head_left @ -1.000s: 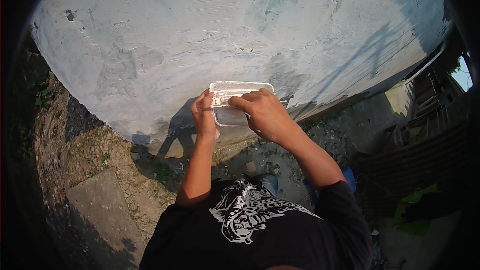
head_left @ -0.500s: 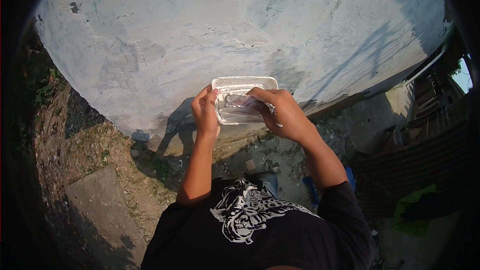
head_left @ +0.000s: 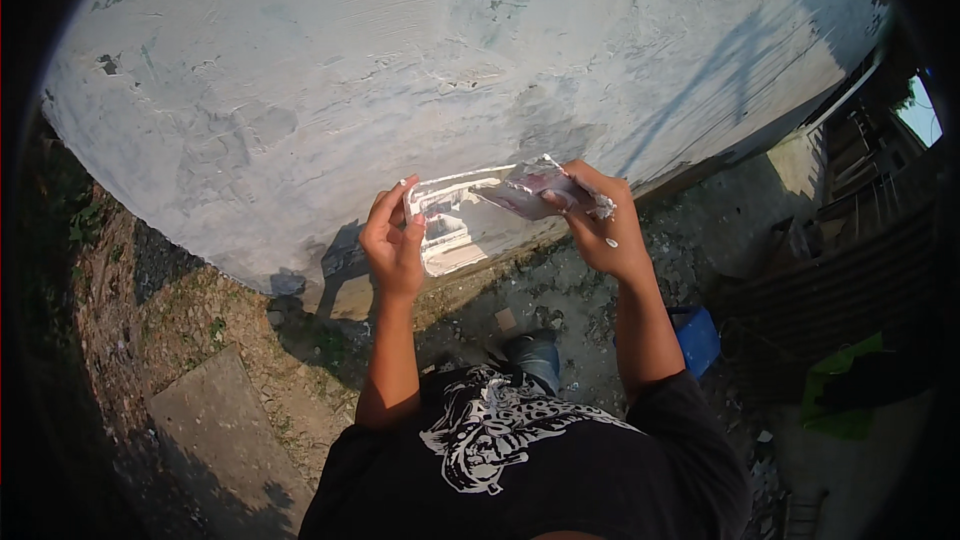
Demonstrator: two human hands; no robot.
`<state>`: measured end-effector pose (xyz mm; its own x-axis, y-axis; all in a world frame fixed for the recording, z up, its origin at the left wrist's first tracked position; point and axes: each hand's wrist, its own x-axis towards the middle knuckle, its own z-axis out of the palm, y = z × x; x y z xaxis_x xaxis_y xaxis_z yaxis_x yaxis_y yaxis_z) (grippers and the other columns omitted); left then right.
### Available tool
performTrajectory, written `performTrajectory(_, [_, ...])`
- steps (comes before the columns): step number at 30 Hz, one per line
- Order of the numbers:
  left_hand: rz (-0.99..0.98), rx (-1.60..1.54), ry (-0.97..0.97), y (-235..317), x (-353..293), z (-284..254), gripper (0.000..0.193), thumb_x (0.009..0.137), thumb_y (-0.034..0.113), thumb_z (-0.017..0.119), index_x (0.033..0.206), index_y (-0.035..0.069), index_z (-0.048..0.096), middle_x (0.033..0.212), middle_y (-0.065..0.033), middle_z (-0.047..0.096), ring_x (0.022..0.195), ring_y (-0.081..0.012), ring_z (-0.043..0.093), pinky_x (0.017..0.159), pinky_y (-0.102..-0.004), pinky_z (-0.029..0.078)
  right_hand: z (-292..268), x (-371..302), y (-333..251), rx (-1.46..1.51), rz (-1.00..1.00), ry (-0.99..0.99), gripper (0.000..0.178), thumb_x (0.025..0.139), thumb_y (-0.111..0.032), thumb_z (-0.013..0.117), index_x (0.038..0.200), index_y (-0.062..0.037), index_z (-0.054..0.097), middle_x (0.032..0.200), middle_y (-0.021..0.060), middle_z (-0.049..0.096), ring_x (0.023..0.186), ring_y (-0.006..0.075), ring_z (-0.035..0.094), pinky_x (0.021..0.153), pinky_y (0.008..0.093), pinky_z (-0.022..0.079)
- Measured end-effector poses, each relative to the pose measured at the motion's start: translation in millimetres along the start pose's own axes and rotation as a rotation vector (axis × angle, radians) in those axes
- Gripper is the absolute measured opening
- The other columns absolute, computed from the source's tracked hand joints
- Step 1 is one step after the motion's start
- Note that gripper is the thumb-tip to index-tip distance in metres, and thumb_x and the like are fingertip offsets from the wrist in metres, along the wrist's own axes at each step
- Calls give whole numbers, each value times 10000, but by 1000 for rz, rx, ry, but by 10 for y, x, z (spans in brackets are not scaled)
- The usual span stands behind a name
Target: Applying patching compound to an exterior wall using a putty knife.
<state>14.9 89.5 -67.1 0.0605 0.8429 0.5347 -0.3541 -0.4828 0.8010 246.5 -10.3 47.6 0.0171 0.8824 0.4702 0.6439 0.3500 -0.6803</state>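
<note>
My left hand point(head_left: 393, 245) is closed on the left end of a clear plastic tub point(head_left: 452, 250), whose rim and inside are smeared with white paste. The tub is tilted, its right end raised. In my right hand point(head_left: 612, 225) is a flat scraper point(head_left: 520, 192), gripped between thumb and fingers. Its blade lies over the right part of the tub and carries some paste; whether it touches the inside I cannot tell. White blobs stick to my right fingers. Both hands are in front of the lower part of a whitish, patchily coated wall point(head_left: 400, 90).
The wall's bottom edge runs just beyond my hands. On the ground at the left lies a flat slab point(head_left: 225, 430) among dirt and stones. A blue container point(head_left: 697, 340) stands by my right elbow. Farther right are corrugated sheeting point(head_left: 790, 290) and a green piece of material point(head_left: 845, 395).
My right hand has moved right and drawn the scraper toward the tub's right end. The tub has tilted, its left end lower, and my left hand has shifted slightly left.
</note>
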Motion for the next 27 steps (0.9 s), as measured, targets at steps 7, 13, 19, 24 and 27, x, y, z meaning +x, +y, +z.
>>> performTrajectory(7, [-62,95,4,-1,20,-43,404,909,99,674,1277,-59,622,1039,-81,624,962,-143,619,727,-275,535,116,-141,123,-459,-120,12,324,783,43,638,1096,-40,628,831,141,672,775,352,649,687,420,489])
performTrajectory(13, [-221,187,-44,-64,102,75,386,876,80,706,1232,-61,657,990,-105,668,888,-140,646,756,-272,526,493,-149,381,-886,-380,-173,310,784,-112,614,1093,-101,626,809,50,636,814,226,620,720,357,462])
performTrajectory(19, [-221,249,-160,-63,159,196,344,841,30,702,1166,-82,679,947,-130,678,836,-161,668,770,-287,526,575,-71,515,-1026,-414,-271,164,811,-154,618,969,-112,639,817,47,629,829,203,621,740,354,463])
performTrajectory(24, [-123,284,-117,-126,106,213,327,842,12,687,1157,-78,681,938,-124,674,819,-160,658,763,-292,521,607,-22,463,-1029,-383,-385,161,823,-146,615,981,-113,618,795,56,653,805,215,651,747,352,468])
performTrajectory(27, [-131,174,-18,-187,110,200,329,848,1,671,1169,-74,677,928,-105,662,831,-156,653,767,-295,520,639,-20,417,-995,-336,-460,158,831,-140,609,986,-114,622,776,72,668,791,220,673,737,355,472])
